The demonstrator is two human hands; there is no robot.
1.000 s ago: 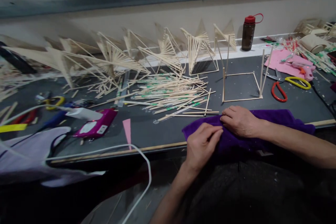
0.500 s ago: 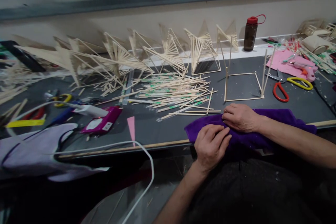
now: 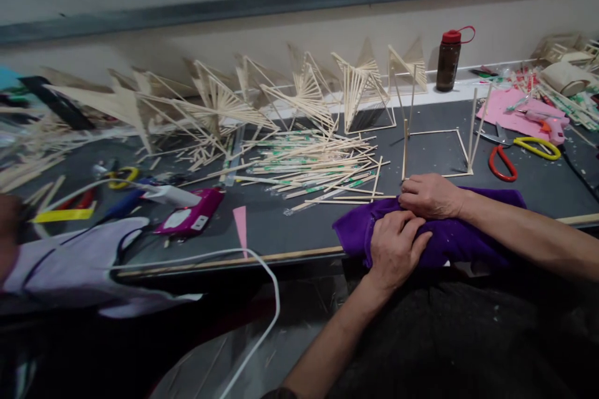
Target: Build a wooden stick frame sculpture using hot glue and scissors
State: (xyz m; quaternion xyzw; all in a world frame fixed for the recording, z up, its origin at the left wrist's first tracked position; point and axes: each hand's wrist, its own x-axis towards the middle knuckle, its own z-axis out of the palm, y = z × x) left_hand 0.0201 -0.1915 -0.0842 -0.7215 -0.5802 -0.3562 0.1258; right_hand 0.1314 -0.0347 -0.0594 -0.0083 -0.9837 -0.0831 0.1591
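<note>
A purple cloth [image 3: 350, 227] lies bunched along the table's front edge, partly hanging over it. My left hand [image 3: 397, 243] is closed on the cloth, fingers curled, close beside my right hand [image 3: 430, 197], whose bent fingers also grip the fabric. Just behind the hands stands an open frame of thin wooden sticks [image 3: 435, 131] with upright sticks at its corners. Several loose sticks [image 3: 322, 165], some in green-marked wrappers, are piled left of the frame. Whatever may be inside the folds of the cloth is hidden.
Wooden stick models [image 3: 311, 96] line the wall. A dark bottle [image 3: 449, 62] stands behind. Red-and-yellow scissors [image 3: 503, 162] and a glue gun [image 3: 545, 121] lie right. Left are a magenta power unit [image 3: 189, 218], a white cable [image 3: 276, 299] and another person's hand [image 3: 7, 234].
My left hand has moved right and inward over the cloth, nearer my right hand. The cloth's right part is drawn in. Another person's hand has appeared at the far left.
</note>
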